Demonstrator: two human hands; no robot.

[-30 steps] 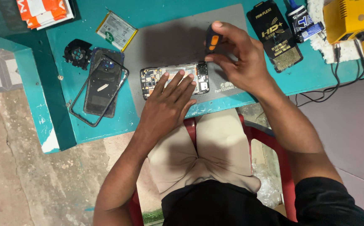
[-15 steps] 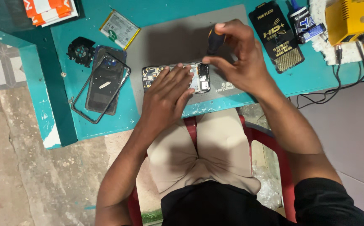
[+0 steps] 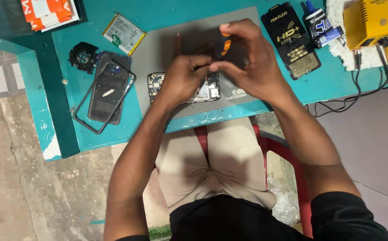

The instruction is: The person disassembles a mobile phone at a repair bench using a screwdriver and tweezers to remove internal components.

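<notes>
An opened phone (image 3: 209,87) with its circuit board bare lies on a grey work mat (image 3: 158,49) on a teal table. My right hand (image 3: 252,67) grips a black and orange screwdriver (image 3: 223,44) above the phone. My left hand (image 3: 183,76) is raised over the phone's middle, its fingers pinching at the screwdriver's lower end next to my right fingers. The screwdriver's tip is hidden by my fingers.
A black back cover and loose frame (image 3: 107,91) lie left of the mat, with a small black part (image 3: 82,56) and a flat battery (image 3: 123,33) behind them. A black packet (image 3: 291,40), a bottle (image 3: 319,27) and a yellow device (image 3: 370,22) with cables stand at right.
My left hand lifted off the phone, where it lay flat, and came up to the screwdriver. My right hand stayed above the phone with the screwdriver.
</notes>
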